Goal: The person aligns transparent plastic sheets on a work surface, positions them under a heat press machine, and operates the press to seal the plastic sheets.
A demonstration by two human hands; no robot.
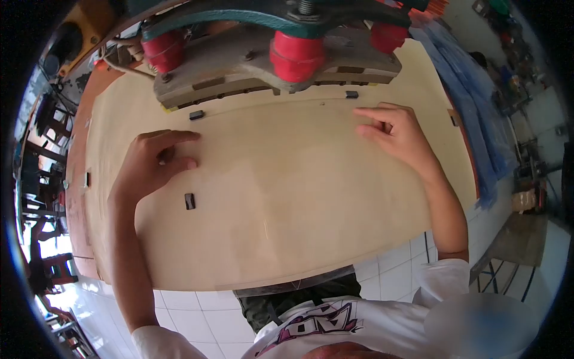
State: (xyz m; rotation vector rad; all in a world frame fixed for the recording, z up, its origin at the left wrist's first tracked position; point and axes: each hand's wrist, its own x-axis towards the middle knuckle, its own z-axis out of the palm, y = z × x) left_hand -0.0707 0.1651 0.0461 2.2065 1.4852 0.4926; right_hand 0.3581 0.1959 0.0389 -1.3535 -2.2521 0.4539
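Observation:
My left hand [156, 161] hovers over or rests on the left part of a large beige sheet [287, 179], thumb and forefinger apart with nothing between them. Just beyond its fingertips is a small dark block [197, 115], and a second dark block [189, 201] lies nearer my body. On the right side, my right hand [394, 131] has its forefinger stretched out and its thumb apart, holding nothing. Another dark block [351, 94] lies just past those fingertips. A thin, slightly curved line runs across the sheet between the two far blocks. Contact of the hands with the sheet is unclear.
A heavy machine head with a grey metal bar [239, 84] and red cylinders [297, 57] overhangs the far side. Blue plastic sheeting [472, 119] hangs along the right edge. More small blocks lie near the left [87, 179] and right edges. White floor tiles [197, 311] show below.

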